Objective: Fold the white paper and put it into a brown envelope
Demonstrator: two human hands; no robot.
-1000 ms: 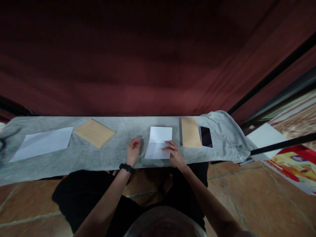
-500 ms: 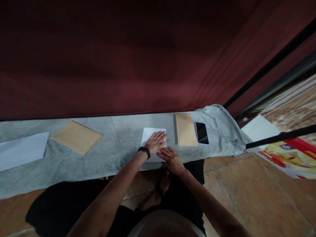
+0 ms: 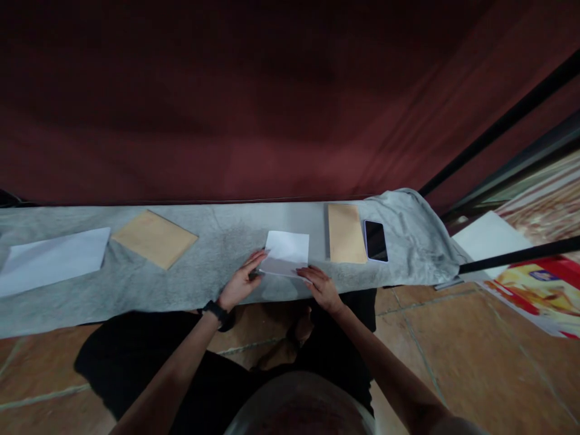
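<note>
A folded sheet of white paper [image 3: 289, 244] lies in front of me on the grey cloth, its near part shaded below a crease. My left hand [image 3: 242, 282], with a dark band on its wrist, is at the paper's left edge; its fingers reach forward and the thumb stands apart from them. At the near right corner, my right hand [image 3: 322, 288] has its fingers bent over the paper's edge, its thumb hidden. To the right lie a brown envelope [image 3: 347, 234] and, beside it, a phone [image 3: 376, 240] with a dark screen.
Further left on the grey cloth [image 3: 217, 241] are another brown envelope [image 3: 155, 238] and white paper sheets [image 3: 57, 260]. A dark red panel [image 3: 226, 151] rises behind. Black bars [image 3: 516, 257], a white sheet and a colourful printed box [image 3: 539, 287] are at the right.
My left hand has come off the paper's top and moved left to its edge. My right fingers stay at the near right corner. The paper's near part no longer extends as far toward me.
</note>
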